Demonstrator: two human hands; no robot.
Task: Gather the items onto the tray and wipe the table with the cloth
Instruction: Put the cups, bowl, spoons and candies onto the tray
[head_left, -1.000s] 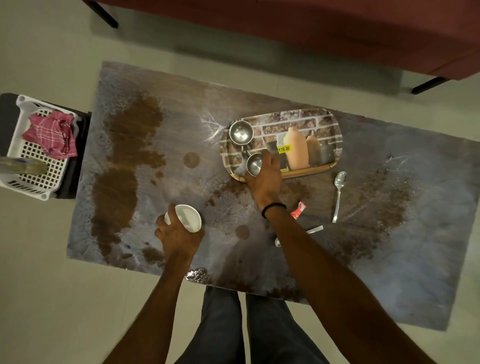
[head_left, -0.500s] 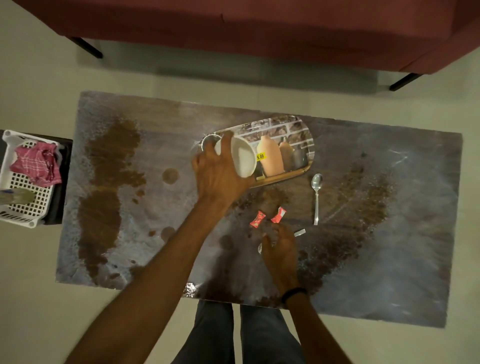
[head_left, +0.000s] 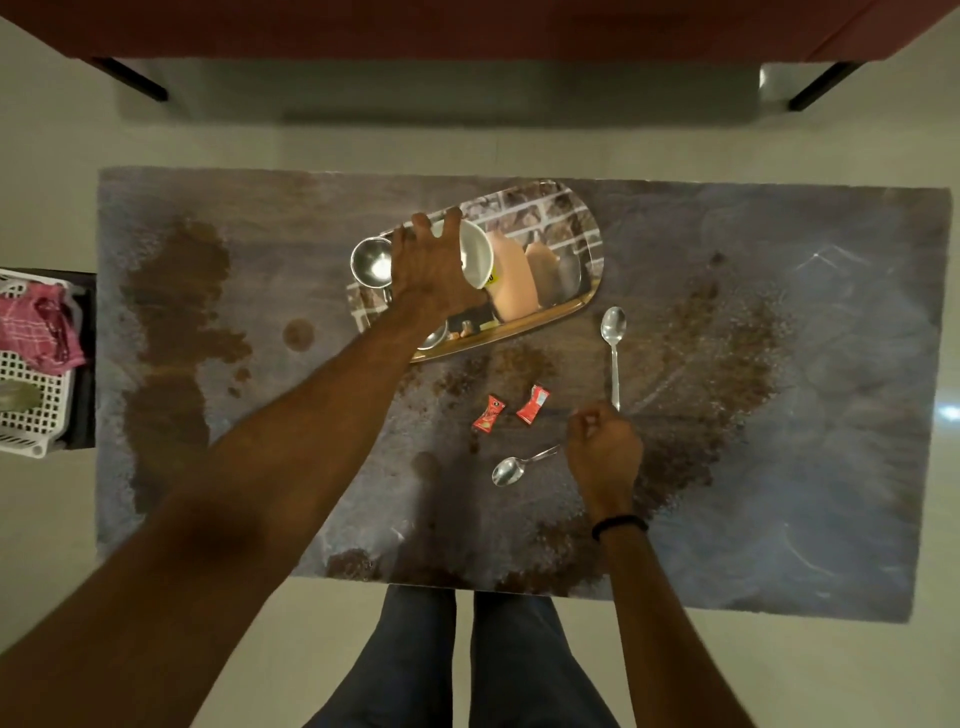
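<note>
Now the left hand (head_left: 434, 270) is over the tray (head_left: 582, 244), its fingers (head_left: 451, 221) wrapped around the rim of a white cup (head_left: 475, 257) that is tipped on its side, mouth facing right toward the printed bottle picture on the tray. Just left of those fingers sits a steel cup (head_left: 371, 262); a second steel cup (head_left: 434, 338) shows only as an edge beneath the wrist. The step in hand looks like setting the white cup down, so it would be best to turn it upright before letting go and to lower it into the bare patch just beyond the fingertips, clear of the steel cup, so nothing knocks or tips.

The right hand (head_left: 605, 452) is curled, fingertips pinched together at the handle end of the near spoon (head_left: 511, 467); whether they already grip it I cannot tell. A second spoon (head_left: 614, 338) lies just beyond that hand, its handle end nearly touching the knuckles, and two red sweet wrappers (head_left: 511, 408) lie just left of the fingers. Taking both spoons in one pass would save a reach.

Brown spills cover the desk (head_left: 831, 415), and the pink cloth (head_left: 39, 327) waits in a white basket (head_left: 31, 405) well apart, off the left end.
</note>
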